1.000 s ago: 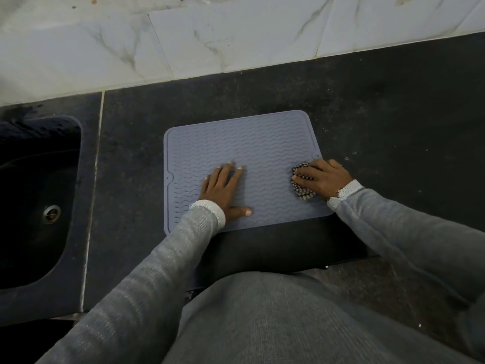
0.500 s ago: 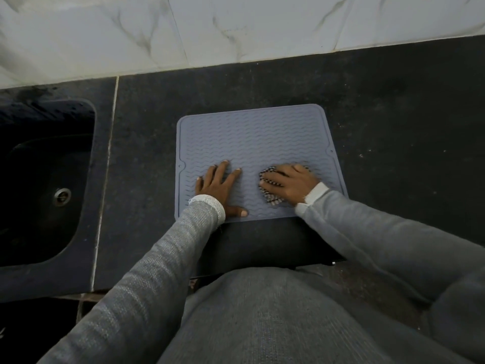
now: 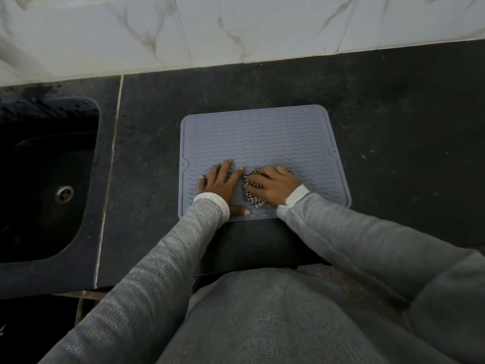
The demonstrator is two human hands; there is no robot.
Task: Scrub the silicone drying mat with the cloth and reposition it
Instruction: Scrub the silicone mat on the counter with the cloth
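The right hand (image 3: 275, 187), its fingers curled over the bunched checked cloth (image 3: 252, 191), has slid left across the grey silicone mat (image 3: 257, 137) on the dark counter (image 3: 393, 114), almost meeting the flat, spread left hand (image 3: 220, 185) that pins it, so scrubbing seems underway.

Most of the checked cloth (image 3: 252, 189) lies hidden beneath the right hand (image 3: 275, 189), whose fingertips are motion-blurred; the left hand (image 3: 223, 186) and both sleeves cover the mat's (image 3: 262, 135) near portion, and the sink (image 3: 49, 179), left of the left hand, is cut by the frame edge.
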